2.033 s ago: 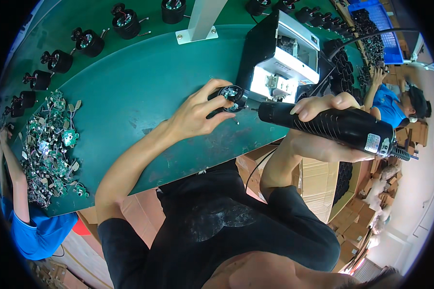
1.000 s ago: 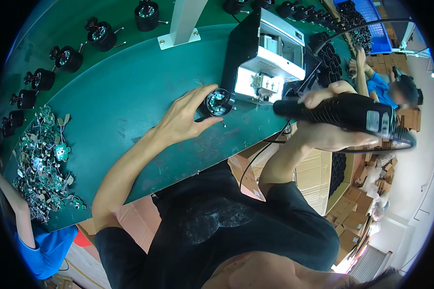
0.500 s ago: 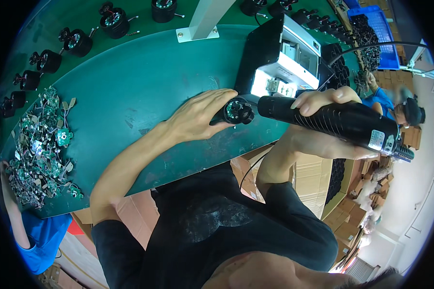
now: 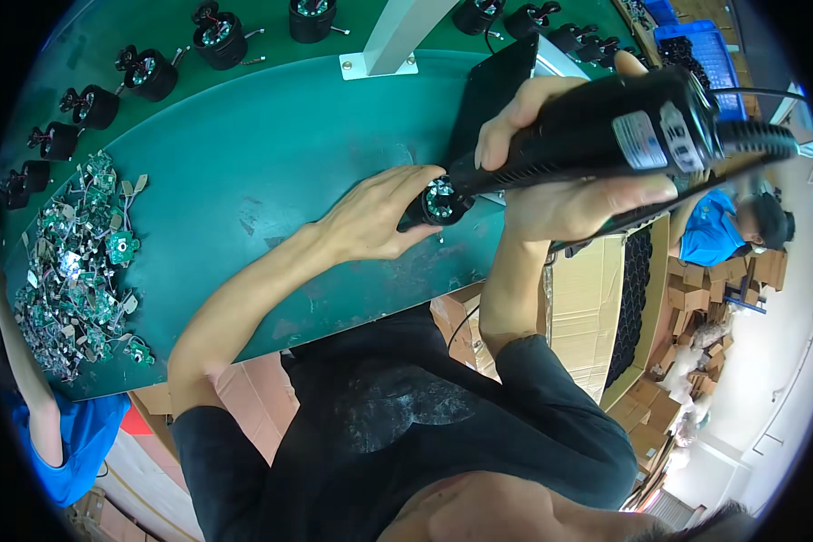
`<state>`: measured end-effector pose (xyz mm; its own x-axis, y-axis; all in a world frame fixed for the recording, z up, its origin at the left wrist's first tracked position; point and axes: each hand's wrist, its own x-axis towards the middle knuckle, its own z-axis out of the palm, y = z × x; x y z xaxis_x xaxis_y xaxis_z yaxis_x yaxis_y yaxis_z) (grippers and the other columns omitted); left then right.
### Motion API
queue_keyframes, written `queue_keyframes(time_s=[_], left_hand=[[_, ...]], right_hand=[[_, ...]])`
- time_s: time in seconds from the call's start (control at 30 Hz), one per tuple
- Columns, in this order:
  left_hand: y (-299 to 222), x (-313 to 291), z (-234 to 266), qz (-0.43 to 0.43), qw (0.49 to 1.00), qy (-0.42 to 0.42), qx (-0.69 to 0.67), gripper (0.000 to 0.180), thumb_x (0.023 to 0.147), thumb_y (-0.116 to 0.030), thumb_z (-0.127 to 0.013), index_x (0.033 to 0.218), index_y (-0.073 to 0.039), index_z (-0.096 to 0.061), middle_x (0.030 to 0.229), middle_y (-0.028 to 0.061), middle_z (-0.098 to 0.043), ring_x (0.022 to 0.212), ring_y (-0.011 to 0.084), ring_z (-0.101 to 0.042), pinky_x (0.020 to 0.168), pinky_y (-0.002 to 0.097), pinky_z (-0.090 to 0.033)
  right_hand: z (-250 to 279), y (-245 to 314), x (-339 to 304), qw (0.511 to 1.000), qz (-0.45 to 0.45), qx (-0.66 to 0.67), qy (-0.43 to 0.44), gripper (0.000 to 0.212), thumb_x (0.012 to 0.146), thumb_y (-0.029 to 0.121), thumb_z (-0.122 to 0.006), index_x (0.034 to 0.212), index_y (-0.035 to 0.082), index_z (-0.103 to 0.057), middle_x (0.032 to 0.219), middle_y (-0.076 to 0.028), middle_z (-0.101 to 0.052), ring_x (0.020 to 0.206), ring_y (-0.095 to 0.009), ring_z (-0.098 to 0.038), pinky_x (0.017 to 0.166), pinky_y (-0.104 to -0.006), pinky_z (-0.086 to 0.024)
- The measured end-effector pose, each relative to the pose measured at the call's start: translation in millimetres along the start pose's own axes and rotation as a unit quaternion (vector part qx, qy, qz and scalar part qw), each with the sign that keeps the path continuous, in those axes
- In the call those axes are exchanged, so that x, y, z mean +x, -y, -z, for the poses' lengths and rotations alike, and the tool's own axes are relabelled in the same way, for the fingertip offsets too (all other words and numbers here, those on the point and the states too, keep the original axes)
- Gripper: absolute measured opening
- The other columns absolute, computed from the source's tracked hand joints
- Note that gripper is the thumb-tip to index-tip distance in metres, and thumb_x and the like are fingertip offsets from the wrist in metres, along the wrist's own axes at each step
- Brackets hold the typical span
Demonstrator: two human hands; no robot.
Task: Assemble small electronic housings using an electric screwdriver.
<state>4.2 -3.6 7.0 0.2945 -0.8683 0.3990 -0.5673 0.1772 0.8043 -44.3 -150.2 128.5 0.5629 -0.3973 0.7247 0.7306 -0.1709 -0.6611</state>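
My left hand (image 4: 370,215) is wrapped round a small black cylindrical housing (image 4: 415,215) on the green work surface. A green circuit board (image 4: 440,200) shows in the housing's open end, which is tilted toward the right. In my right hand (image 4: 556,212) is a black electric screwdriver (image 4: 596,131), held nearly level with its cable end to the right. Its narrow nose is at the housing's open end and covers part of it. The bit itself and whatever it touches are hidden.
Behind the screwdriver stands a black box-shaped machine (image 4: 492,95), mostly covered. A metal post (image 4: 397,41) rises at the back. Loose circuit boards (image 4: 81,271) are heaped at left; several black housings (image 4: 152,75) line the far side. Co-workers in blue (image 4: 718,226) are at both edges.
My right hand has raised and tilted the screwdriver, bringing its nose left onto the housing; it now hides much of the machine. My left hand has stayed in place round the housing.
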Motion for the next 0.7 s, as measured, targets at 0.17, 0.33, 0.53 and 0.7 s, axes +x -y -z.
queue_keyframes(time_s=[0.17,0.33,0.53,0.7], left_hand=[[-3,-1,-5,0.0,1.0,-0.008,0.006,0.062,0.076,-0.015,-0.078,0.129,-0.001,-0.048,0.12,0.017,-0.061,0.104,0.036,-0.061,0.09,0.0416,-0.05],[-28,13,14,0.056,0.997,0.03,0.043,0.053,0.073,-0.012,-0.077,0.119,-0.003,-0.054,0.114,0.0142,-0.059,0.102,0.0326,-0.059,0.089,0.0403,-0.049],[-52,84,134,0.038,0.934,-0.349,-0.068,0.047,0.071,-0.012,-0.081,0.111,-0.003,-0.06,0.099,0.0108,-0.067,0.082,0.0218,-0.065,0.075,0.0362,-0.054],[47,174,184,0.048,0.939,-0.33,0.087,0.031,0.073,-0.006,-0.076,0.103,0.0,-0.069,0.091,0.0089,-0.071,0.08,0.0198,-0.066,0.079,0.0337,-0.053]], right_hand=[[0,10,-5,0.998,-0.039,0.005,-0.044,0.082,0.094,0.076,-0.022,0.142,0.01,-0.032,0.081,-0.02,-0.063,0.04,-0.02,-0.059,0.031,-0.0246,-0.043],[22,55,-13,0.986,0.106,-0.008,-0.129,0.078,0.095,0.073,-0.021,0.139,0.01,-0.038,0.089,-0.019,-0.063,0.042,-0.02,-0.06,0.031,-0.0271,-0.047],[66,85,-49,0.973,0.098,0.01,-0.21,0.066,0.099,0.064,-0.033,0.134,0.009,-0.037,0.088,-0.022,-0.066,0.049,-0.025,-0.065,0.038,-0.0295,-0.053],[63,52,-86,0.969,-0.034,-0.041,-0.243,0.067,0.098,0.066,-0.028,0.135,0.011,-0.037,0.088,-0.018,-0.064,0.045,-0.021,-0.06,0.038,-0.0269,-0.048]])
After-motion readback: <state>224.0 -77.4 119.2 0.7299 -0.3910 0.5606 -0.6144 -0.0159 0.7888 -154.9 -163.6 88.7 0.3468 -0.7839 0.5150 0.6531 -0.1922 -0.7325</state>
